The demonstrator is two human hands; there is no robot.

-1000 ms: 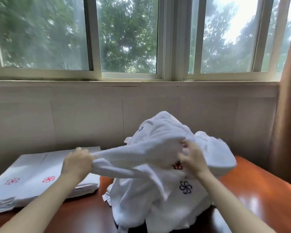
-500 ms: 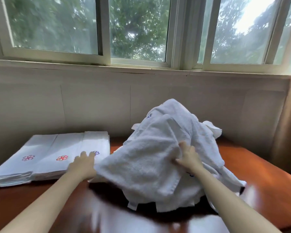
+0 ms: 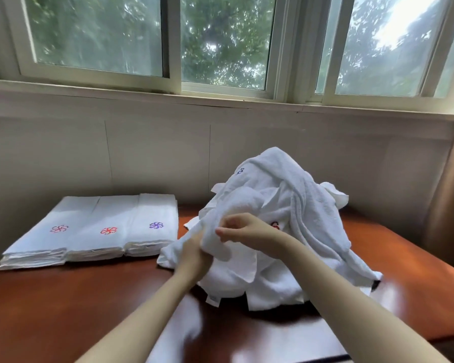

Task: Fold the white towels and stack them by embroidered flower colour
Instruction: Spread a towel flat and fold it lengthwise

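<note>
In front of the towel heap (image 3: pixel 299 205), left hand (image 3: pixel 194 254) and right hand (image 3: pixel 247 229) pinch one white towel (image 3: pixel 236 205), likely hunting its corners to fold.

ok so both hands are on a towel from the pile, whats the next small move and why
Probably pull that towel clear of the pile and spread it on the table in front. The left hand and right hand grip it bunched, its flower colour unclear, so none of the folded stacks can be chosen yet.
</note>
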